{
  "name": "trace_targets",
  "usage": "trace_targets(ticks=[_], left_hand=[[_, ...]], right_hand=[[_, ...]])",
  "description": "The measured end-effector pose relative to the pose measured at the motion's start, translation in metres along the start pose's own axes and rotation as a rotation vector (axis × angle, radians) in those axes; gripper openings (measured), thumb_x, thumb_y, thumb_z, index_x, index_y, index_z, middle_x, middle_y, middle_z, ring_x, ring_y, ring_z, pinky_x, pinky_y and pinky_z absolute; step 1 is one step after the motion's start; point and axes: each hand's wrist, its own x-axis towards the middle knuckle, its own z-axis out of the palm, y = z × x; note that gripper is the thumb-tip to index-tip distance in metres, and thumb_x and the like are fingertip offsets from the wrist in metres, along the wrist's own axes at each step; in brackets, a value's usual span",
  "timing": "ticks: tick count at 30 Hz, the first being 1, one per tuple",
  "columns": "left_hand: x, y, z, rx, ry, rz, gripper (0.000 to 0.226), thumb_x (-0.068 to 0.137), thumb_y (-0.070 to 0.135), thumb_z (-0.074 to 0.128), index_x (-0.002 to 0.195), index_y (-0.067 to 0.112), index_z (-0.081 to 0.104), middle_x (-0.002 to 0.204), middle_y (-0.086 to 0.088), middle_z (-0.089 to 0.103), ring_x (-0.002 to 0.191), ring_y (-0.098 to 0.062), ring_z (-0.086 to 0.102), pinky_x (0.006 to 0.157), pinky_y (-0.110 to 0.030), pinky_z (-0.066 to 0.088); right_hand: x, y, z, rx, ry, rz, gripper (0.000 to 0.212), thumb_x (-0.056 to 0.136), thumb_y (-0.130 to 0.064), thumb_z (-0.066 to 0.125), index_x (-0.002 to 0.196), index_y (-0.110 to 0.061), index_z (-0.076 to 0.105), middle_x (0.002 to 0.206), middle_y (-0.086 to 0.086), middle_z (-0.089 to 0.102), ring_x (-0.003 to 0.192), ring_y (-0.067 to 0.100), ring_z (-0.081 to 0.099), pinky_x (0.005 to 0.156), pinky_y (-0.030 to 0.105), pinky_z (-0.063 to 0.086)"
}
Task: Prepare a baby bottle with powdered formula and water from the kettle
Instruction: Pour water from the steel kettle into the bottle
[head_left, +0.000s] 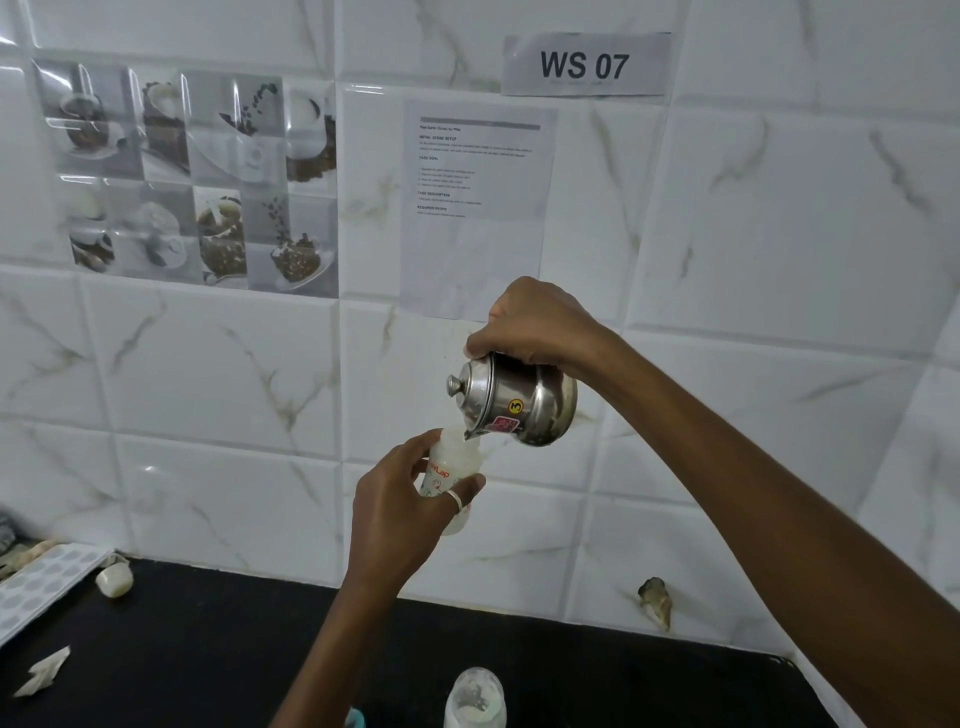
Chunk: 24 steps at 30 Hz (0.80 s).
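My left hand grips a translucent baby bottle with orange lettering, held up in the air in front of the tiled wall. My right hand holds a small steel kettle by its top, tipped to the left so its spout rests at the bottle's open mouth. The kettle's lid with a round knob points left. A second open container with white powder inside stands on the black counter at the bottom edge.
The black counter runs along the white marbled tile wall. A small white cap-like piece and a dotted white sheet lie at the left. A crumpled scrap lies nearer. A broken spot marks the wall at the right.
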Motion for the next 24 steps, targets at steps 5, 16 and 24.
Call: trace_targets(ticks=[5,16,24], left_hand=[[-0.001,0.002,0.0,-0.012,0.0,0.003,0.063,0.075,0.045,0.086,0.132,0.028,0.066,0.118,0.015,0.069,0.105,-0.005,0.065,0.081,-0.007,0.043],[-0.003,-0.001,0.0,-0.008,-0.003,-0.012,0.064,0.076,0.044,0.086,0.134,0.026,0.066,0.119,0.013,0.07,0.104,-0.004,0.064,0.082,-0.009,0.045],[-0.005,-0.006,0.005,-0.04,0.007,-0.054,0.062,0.076,0.043,0.087,0.133,0.027,0.065,0.115,0.017,0.067,0.105,-0.006,0.066,0.087,-0.018,0.05]], right_hand=[[-0.001,-0.001,-0.001,0.009,-0.004,0.0,0.038,0.065,-0.031,0.078,0.054,-0.018,0.044,0.052,-0.004,0.039,0.058,0.019,0.042,0.06,0.034,0.037],[-0.007,0.017,0.003,0.216,-0.007,0.061,0.048,0.069,-0.028,0.08,0.05,-0.02,0.037,0.047,-0.007,0.033,0.053,0.016,0.036,0.056,0.033,0.03],[-0.027,0.05,0.018,0.59,0.083,0.233,0.044,0.071,-0.027,0.083,0.055,-0.017,0.043,0.049,-0.007,0.033,0.06,0.018,0.038,0.063,0.033,0.033]])
